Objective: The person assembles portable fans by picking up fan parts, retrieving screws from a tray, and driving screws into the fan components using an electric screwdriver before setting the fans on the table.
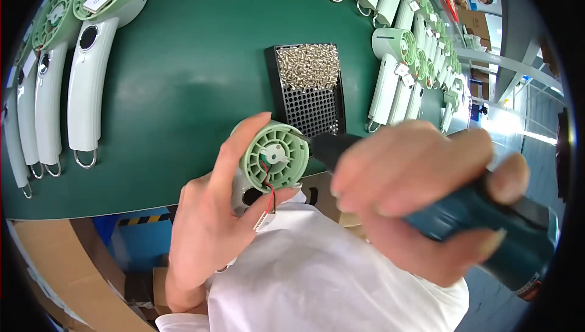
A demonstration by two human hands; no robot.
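Green ribbed round housing [293,160], left grip [210,207] around it (teal screwdriver [450,211] in right grip [408,170]).

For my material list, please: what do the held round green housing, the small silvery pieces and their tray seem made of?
Green housing: probably moulded plastic, satin; thin, even ribs suggest it. Silvery pieces: apparently metal, shiny; bright glints. Tray: likely plastic, fairly matte; uniformly black, little shine.

The worktop [164,100] is dark green, and its surface looks smooth. On the left of the frame, several pale green devices [88,88] lie side by side on it. A long row of similar devices [385,88] runs along the upper right. Above the frame's centre lies a black tray [275,82] with small metal pieces [308,67].
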